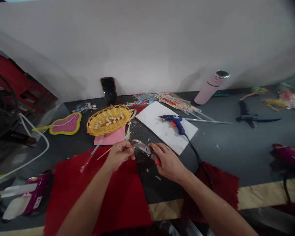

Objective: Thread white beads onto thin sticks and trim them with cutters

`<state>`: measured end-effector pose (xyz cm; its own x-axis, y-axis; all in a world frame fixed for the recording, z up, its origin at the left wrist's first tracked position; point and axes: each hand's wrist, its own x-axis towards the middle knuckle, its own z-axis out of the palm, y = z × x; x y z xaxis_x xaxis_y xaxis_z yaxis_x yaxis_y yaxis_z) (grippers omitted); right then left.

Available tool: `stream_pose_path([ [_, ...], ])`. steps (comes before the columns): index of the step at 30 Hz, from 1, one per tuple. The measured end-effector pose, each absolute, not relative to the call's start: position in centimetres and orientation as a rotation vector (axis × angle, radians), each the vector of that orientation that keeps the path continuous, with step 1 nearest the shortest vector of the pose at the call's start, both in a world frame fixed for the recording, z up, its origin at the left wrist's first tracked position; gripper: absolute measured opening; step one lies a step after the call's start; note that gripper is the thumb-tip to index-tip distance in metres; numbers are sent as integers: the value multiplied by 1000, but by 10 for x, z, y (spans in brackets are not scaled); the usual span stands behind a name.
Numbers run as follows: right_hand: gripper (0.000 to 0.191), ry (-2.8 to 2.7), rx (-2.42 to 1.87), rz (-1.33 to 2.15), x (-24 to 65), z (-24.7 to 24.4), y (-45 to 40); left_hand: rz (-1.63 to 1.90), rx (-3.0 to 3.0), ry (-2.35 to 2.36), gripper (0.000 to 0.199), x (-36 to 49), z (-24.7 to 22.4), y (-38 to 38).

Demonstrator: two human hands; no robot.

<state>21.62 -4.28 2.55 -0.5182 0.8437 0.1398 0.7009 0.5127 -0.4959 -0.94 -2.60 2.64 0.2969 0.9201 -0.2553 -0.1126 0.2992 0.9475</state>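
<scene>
My right hand (pixel 166 161) is wrapped round the red handles of a pair of pruning shears (pixel 144 148). Their metal blades point left, towards my left hand (pixel 120 153). Fingers and thumb of that hand pinch a thin wooden stick (pixel 104 154), whose pale end sticks out to the left. The blades lie right beside my left fingertips; whether they touch the stick I cannot tell. Below my left hand spreads a red cloth (pixel 123 196). Small pale scraps are scattered on the dark table around the shears.
Behind my hands are a yellow basket (pixel 94 123) with small pale pieces, a blue glue gun (pixel 175 123) on a white board (pixel 152 114), bundled sticks (pixel 179 104), a phone (pixel 109 91) and a pink bottle (pixel 208 90). The glue gun's cord (pixel 195 152) runs past my right forearm.
</scene>
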Motion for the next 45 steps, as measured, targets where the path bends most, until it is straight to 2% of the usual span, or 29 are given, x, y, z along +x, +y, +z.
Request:
stream_pose_path([
  [16,59,-2341,-1131,807,222,40,-43,1021,1053,963,27,-1,25,-29],
  [23,62,-2418,-1263,551,219,30,-39,782,903,983,35,-7,38,-25],
  [29,64,-2457,-1203,530,218,29,-40,627,778,863,33,-16,37,-24],
  [36,60,-2396,-1273,562,212,26,-46,721,793,868,26,-13,26,-24],
  [41,58,-2347,-1373,541,211,25,-46,970,1036,1081,24,0,23,-25],
  [45,63,-2362,-1416,494,213,24,-44,1058,1227,1263,23,6,26,-27],
])
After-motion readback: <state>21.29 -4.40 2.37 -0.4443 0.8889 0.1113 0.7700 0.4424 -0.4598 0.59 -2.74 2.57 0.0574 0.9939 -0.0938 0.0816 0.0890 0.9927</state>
